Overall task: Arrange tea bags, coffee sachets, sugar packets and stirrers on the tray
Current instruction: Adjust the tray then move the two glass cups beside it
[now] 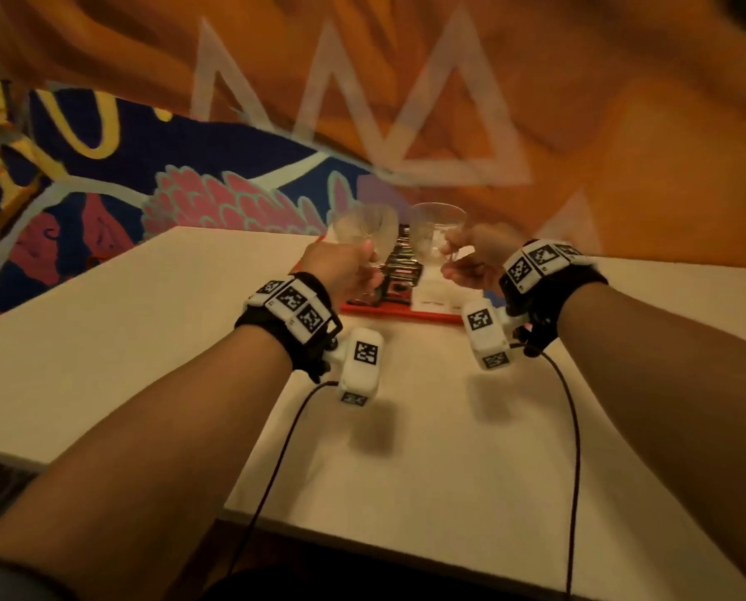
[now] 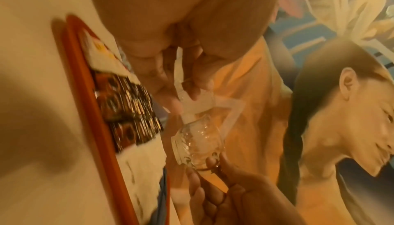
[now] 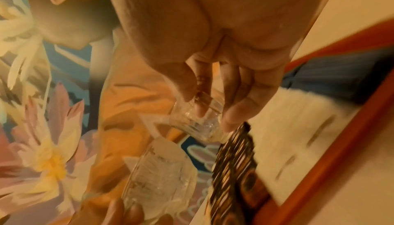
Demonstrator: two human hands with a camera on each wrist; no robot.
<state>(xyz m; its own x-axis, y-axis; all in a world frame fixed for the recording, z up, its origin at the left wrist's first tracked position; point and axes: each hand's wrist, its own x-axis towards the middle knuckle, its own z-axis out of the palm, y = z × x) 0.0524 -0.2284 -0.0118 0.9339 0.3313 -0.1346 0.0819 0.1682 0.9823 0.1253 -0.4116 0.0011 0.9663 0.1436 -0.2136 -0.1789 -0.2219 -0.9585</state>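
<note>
A red tray [image 1: 401,316] lies at the far edge of the white table. On it are dark coffee sachets [image 1: 403,271] in a row and white packets [image 1: 436,292]. My left hand [image 1: 369,262] grips a clear patterned glass [image 1: 364,229] by its lower part, held above the tray's left side. My right hand [image 1: 449,262] grips a second clear glass [image 1: 436,236] above the tray's right side. In the left wrist view the sachets [image 2: 127,107] and white packets [image 2: 142,169] show inside the tray rim [image 2: 85,85]. The right wrist view shows my fingers [image 3: 232,117] round the glass [image 3: 198,119].
A white table [image 1: 145,340] spreads toward me from the tray. A painted wall [image 1: 189,167] rises right behind the tray. A dark blue item [image 3: 330,75] lies at one end of the tray. Two black cables [image 1: 575,427] hang from my wrists.
</note>
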